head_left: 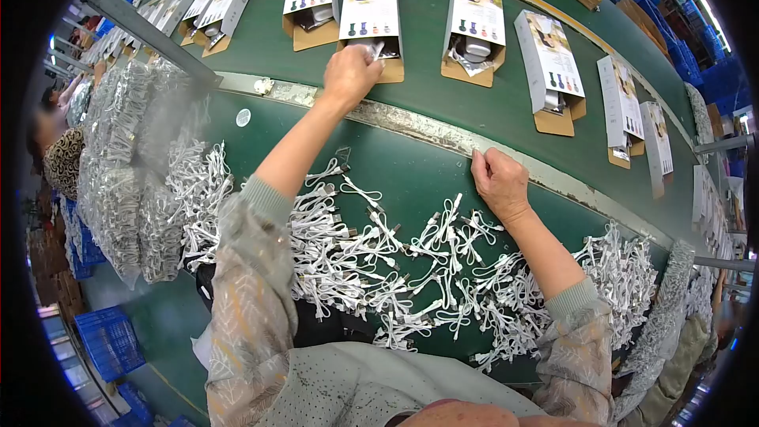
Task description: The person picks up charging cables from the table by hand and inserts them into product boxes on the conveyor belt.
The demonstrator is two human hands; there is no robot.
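Observation:
My left hand (352,75) reaches to the open lower end of a white printed box (370,6) on the far green surface. Its fingers are pinched together at the opening, where something whitish shows; what they grip is too hidden to name. My right hand (500,182) is closed in a loose fist above the near edge of the pale worn rail (427,133). Whatever might be inside that fist is out of sight. Below both hands, many white bundled USB cables (340,245) lie scattered on the near green table (411,162).
More open boxes with contents showing, such as one box (477,12) and another (548,51), line the green belt (427,0). Plastic-bagged cable bundles (118,166) are stacked at left. A blue crate (109,340) stands low left. A metal post (150,32) crosses the upper left. Another person (65,160) is at far left.

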